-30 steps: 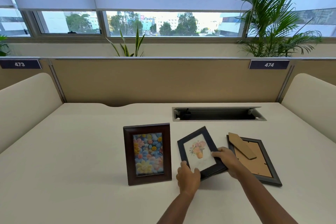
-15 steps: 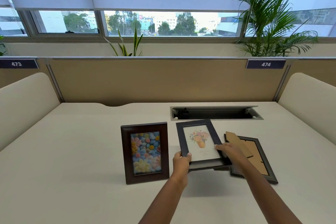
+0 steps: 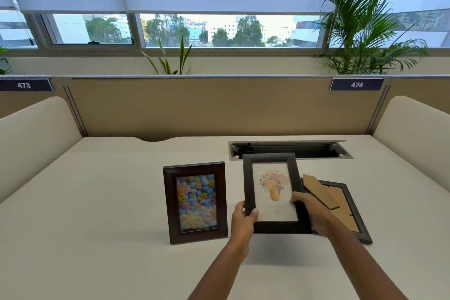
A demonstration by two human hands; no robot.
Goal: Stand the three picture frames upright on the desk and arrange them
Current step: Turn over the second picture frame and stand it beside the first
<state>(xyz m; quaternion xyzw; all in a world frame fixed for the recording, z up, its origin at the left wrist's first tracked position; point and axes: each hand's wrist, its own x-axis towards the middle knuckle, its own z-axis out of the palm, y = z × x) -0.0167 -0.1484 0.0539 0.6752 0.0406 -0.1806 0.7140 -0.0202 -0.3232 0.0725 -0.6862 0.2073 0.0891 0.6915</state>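
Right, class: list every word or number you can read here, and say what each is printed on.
"473": dark label on the left partition.
"474": dark label on the right partition.
Faint lines under the vase picture in the held frame: too small and blurred to read.
Nothing else carries text.

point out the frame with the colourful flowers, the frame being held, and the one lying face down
colourful flower frame [image 3: 196, 203], head view, on the picture's middle
held frame [image 3: 274, 191], head view, on the vase print
face-down frame [image 3: 345, 212], head view, on the cardboard backing
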